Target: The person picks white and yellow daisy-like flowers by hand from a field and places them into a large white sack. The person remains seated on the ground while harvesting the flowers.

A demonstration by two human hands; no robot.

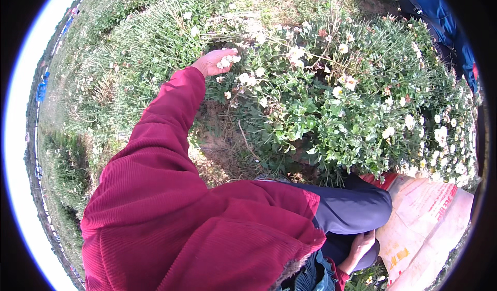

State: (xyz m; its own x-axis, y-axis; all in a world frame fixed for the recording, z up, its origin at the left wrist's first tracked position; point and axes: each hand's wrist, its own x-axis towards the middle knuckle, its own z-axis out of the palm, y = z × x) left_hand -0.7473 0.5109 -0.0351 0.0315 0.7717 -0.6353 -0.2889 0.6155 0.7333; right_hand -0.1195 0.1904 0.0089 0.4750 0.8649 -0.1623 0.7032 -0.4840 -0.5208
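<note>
My left hand (217,63), at the end of a dark red corduroy sleeve, reaches over the plants at upper middle. Its fingers are closed around several picked white flower heads (228,60). More white blooms (248,79) grow just beside it on leafy green bushes. Low at the right, my right hand (362,246) lies against my bent leg in dark trousers, close to the edge of a pale woven sack (423,213) with red print. Its fingertips are partly hidden, so whether it grips the sack or the cloth does not show.
Dense flowering bushes (310,116) spread in front of me, with dry stems (248,139) and bare soil among them. Another person in blue clothing (446,23) is at the upper right. More white flowers (440,135) stand above the sack. The field's far edge curves along the left.
</note>
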